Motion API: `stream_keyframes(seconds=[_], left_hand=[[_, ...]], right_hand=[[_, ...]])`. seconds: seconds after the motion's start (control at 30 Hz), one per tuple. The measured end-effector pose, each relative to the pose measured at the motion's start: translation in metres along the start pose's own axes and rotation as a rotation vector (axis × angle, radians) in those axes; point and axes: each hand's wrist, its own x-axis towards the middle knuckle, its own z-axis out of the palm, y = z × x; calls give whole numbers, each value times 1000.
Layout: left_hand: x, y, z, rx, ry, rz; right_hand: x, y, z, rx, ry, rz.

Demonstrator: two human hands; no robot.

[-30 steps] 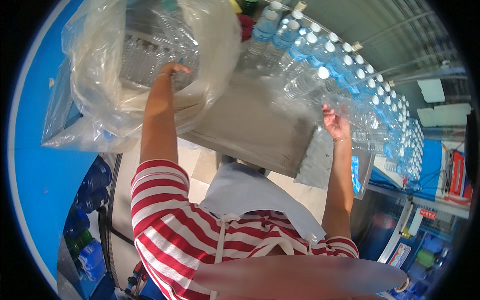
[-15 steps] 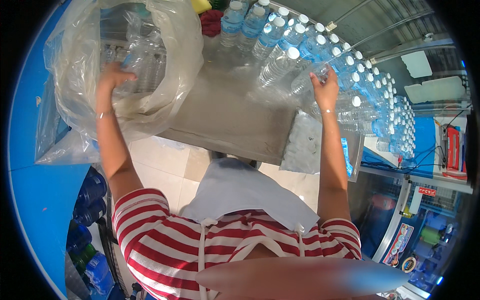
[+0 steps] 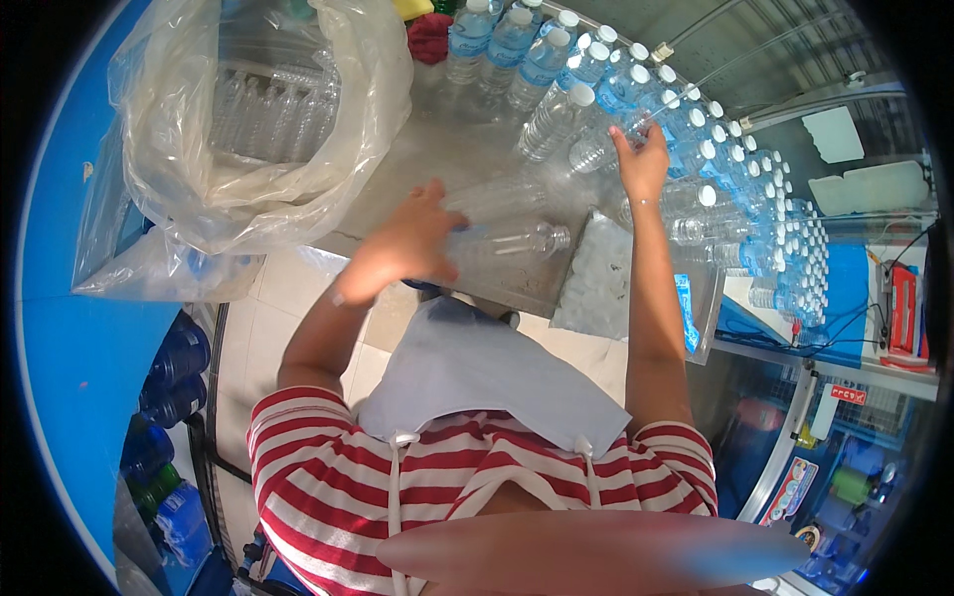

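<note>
Head view: left hand (image 3: 413,240) spread, right hand (image 3: 645,171) half-curled, grips unclear; bag (image 3: 370,129), capped bottles (image 3: 543,72) beyond.

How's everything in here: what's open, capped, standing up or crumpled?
Plastic bag: open, clear bottles inside
Labelled bottles: standing, white-capped
Bottle beside the left hand: uncapped, blurred
Left hand: fingers spread, grip unclear
Right hand: fingers bent, at a clear bottle
Red cloth: crumpled

Grey metal table (image 3: 437,149), open clear plastic bag (image 3: 373,109) at left end, dark red cloth (image 3: 429,40) by far edge, white-capped blue-labelled bottles (image 3: 544,68) in rows along far edge toward right end, grey sheet (image 3: 596,268) at near edge, blue packet (image 3: 686,313) near right corner
</note>
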Motion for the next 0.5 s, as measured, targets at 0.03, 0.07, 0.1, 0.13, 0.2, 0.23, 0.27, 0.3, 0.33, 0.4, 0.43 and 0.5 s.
stream_keyframes(seconds=[0.03, 0.07, 0.1, 0.13, 0.2, 0.23, 0.27, 0.3, 0.33, 0.4, 0.43, 0.5], left_hand=[[20, -1, 13, 32, 14, 1], [33, -3, 23, 62, -1, -21], [39, -6, 30, 59, 41, 24], [44, -9, 34, 50, 76, 64], [55, -11, 35, -286, 75, 88], [61, -11, 34, -613, 43, 69], [66, -10, 34, -940, 11, 53], [71, -8, 35, -1165, -55, 86], [77, -5, 38, -1389, -127, 122], [89, 3, 45, -1650, -147, 137], [94, 7, 49, -1687, -91, 111], [102, 16, 57, -1729, 16, 39]], right_hand=[[0, -1, 0, -10, 10, -11], [-1, -3, 0, -26, 16, -16], [-2, -7, -2, -49, 31, 0], [-4, -12, -4, -62, 75, -3], [-18, -25, -11, -92, 167, 51], [-26, -33, -16, -39, 172, -18], [-35, -39, -23, 22, 174, -72], [-48, -46, -29, 84, 187, -139], [-63, -52, -32, 168, 72, -108], [-88, -61, -28, 341, -126, -118], [-95, -63, -22, 498, -197, 32], [-108, -64, -10, 807, -332, 258]])
